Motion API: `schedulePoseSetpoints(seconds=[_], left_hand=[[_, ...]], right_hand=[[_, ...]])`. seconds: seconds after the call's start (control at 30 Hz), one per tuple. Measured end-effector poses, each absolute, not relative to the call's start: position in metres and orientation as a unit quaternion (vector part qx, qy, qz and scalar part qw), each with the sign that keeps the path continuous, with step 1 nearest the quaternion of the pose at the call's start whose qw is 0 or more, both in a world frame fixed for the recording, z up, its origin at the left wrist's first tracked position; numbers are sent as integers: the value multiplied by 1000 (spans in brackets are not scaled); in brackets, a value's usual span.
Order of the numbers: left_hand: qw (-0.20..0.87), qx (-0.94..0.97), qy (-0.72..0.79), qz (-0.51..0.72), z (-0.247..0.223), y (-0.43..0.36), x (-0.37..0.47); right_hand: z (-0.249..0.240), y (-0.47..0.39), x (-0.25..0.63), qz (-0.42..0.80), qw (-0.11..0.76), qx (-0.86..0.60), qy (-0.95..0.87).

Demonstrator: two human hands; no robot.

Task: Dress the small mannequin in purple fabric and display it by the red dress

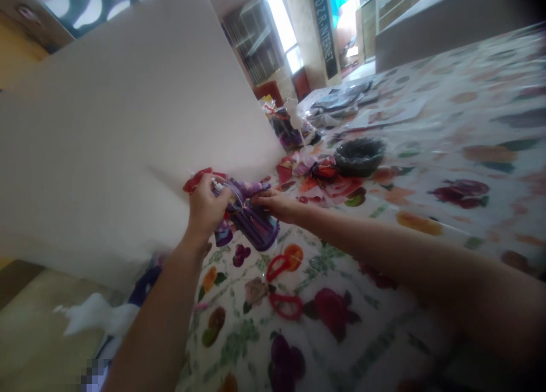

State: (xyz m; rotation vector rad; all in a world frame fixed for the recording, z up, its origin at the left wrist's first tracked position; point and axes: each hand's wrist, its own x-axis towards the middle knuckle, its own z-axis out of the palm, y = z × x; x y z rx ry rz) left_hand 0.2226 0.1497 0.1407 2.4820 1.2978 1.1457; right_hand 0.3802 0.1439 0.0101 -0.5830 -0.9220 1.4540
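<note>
A small doll in a purple dress (258,228) is held tilted above the table, between both hands. Silver beaded trim runs across its front, and a red piece (200,178) shows at its head end. My left hand (206,204) is closed around the upper part, thumb across the front. From the other side, my right hand (275,203) pinches at the waist near a patterned sleeve (256,187); the exact spot is hidden by the fingers. Red-handled scissors (286,306) lie on the table below the doll, their blades hard to make out.
A fruit-and-flower tablecloth (426,261) covers the table. A tall white panel (128,124) stands at the left. Farther right lie a dark plastic-wrapped bundle (359,156), red and pink fabric (315,173) and flat plastic packets (343,98). A white object (100,314) sits lower left.
</note>
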Motion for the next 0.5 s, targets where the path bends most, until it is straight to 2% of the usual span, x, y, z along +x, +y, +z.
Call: schedulePoseSetpoints(seconds=[0.5], left_hand=[[65,819,427,376,140,151,222]], right_hand=[[14,145,376,635,614,-265,-388]])
